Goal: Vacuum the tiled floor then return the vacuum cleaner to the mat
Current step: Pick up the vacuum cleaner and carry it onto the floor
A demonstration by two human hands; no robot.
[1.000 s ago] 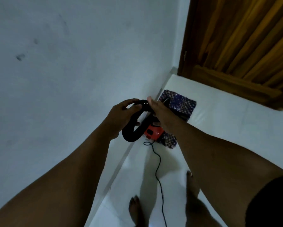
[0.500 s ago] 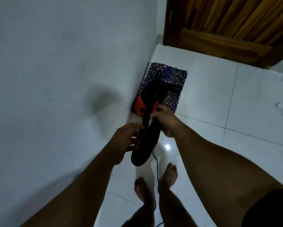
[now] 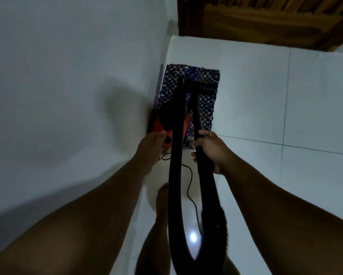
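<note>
Floor (image 3: 246, 100): pale glossy tiles with thin dark grout lines; a small bright glare spot lies near the bottom centre, between the two runs of hose.
Wall (image 3: 67, 76): plain, pale and unmarked, filling the left half of the view and meeting the floor along a narrow skirting line; a soft shadow falls on it just left of the vacuum.
Door (image 3: 266, 16): dark brown slatted wood at top right, closing off the far end of the floor.
Mat (image 3: 206, 108): small rectangle, dark blue with a speckled pale pattern, flat on the floor and tight against the wall, near the door.
Vacuum (image 3: 158, 124): red and black body at the mat's near left corner, against the wall; whether it rests fully on the mat cannot be told.
Hose (image 3: 174, 175): black, running from the body toward the camera, looping low in the view and rising again to the right hand.
Tube (image 3: 194, 108): black, extending from the right hand across the mat to a flat head (image 3: 202, 86) lying on the mat's far part.
Cord (image 3: 188, 187): thin and black, trailing loose over the tiles.
Left hand (image 3: 150, 147): fingers curled at the near edge of the vacuum; a firm grip cannot be confirmed.
Right hand (image 3: 210, 149): closed around the tube.
Feet (image 3: 162, 197): bare, on the tiles beneath the arms, blurred.
</note>
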